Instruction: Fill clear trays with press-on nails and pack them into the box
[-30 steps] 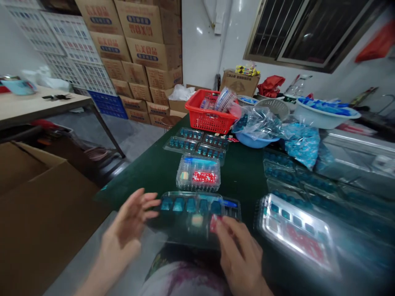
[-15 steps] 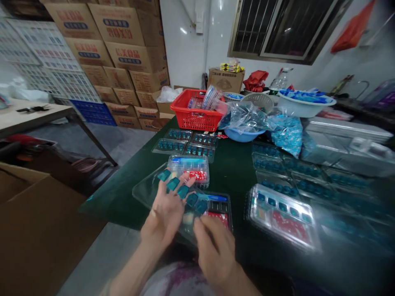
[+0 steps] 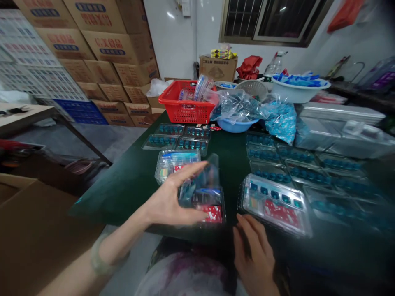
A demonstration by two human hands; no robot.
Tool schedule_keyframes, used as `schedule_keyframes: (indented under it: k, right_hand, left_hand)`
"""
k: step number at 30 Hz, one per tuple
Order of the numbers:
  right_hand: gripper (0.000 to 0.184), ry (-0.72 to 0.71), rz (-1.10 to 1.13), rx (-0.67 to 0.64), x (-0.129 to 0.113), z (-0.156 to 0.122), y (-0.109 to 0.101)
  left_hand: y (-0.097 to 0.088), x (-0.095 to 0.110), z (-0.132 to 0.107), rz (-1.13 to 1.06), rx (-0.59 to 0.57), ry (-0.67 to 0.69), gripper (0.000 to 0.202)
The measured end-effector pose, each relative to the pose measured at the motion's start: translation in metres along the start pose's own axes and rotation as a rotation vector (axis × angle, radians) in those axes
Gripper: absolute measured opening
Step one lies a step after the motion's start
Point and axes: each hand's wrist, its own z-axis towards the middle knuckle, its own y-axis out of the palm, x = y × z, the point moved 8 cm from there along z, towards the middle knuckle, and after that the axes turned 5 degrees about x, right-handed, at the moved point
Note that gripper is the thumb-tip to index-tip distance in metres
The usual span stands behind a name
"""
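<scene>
Left hand (image 3: 166, 203): spreading wide, clamping nothing visibly, apparently closing clear lid (image 3: 213, 170); pressing seemingly needed next. Right hand (image 3: 254, 250): half-curling, seemingly empty, at lid's five o'clock.

The left hand (image 3: 168, 201) hides the left part of an open clear tray (image 3: 221, 201), its thumb overlapping one end of the red dotted packet (image 3: 212, 213). The raised clear lid (image 3: 212, 166) is smeared by blur, so whether the fingers grip it cannot be told. That hand also covers a corner of the stacked clear boxes (image 3: 165, 160) behind. The right hand (image 3: 253, 246) is blurred, its wrist cut off by the bottom edge. Blur dissolves the counter's (image 3: 333, 250) lower right. The left edge crops the cardboard box (image 3: 46, 230); the top edge, the window (image 3: 277, 18) and printed cartons (image 3: 105, 45).
</scene>
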Motion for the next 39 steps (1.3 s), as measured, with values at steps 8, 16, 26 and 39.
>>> schedule_keyframes:
  k: [8, 16, 26, 39]
  right_hand:
    - [0.029, -0.045, -0.042, -0.03, 0.003, -0.013, 0.004]
    - [0.029, 0.006, -0.003, -0.124, 0.012, -0.026, 0.023]
    - [0.029, 0.026, -0.154, 0.015, 0.021, -0.032, -0.01]
    - [0.02, 0.105, -0.171, 0.162, 0.041, -0.039, -0.047]
  left_hand:
    - [0.063, -0.037, -0.008, 0.803, -0.319, 0.079, 0.088]
    - [0.079, -0.062, -0.02, 0.84, -0.518, 0.143, 0.101]
    - [0.06, -0.033, -0.003, 0.761, -0.288, 0.193, 0.084]
    - [0.218, 0.053, 0.082, 0.713, -0.478, 0.632, 0.099]
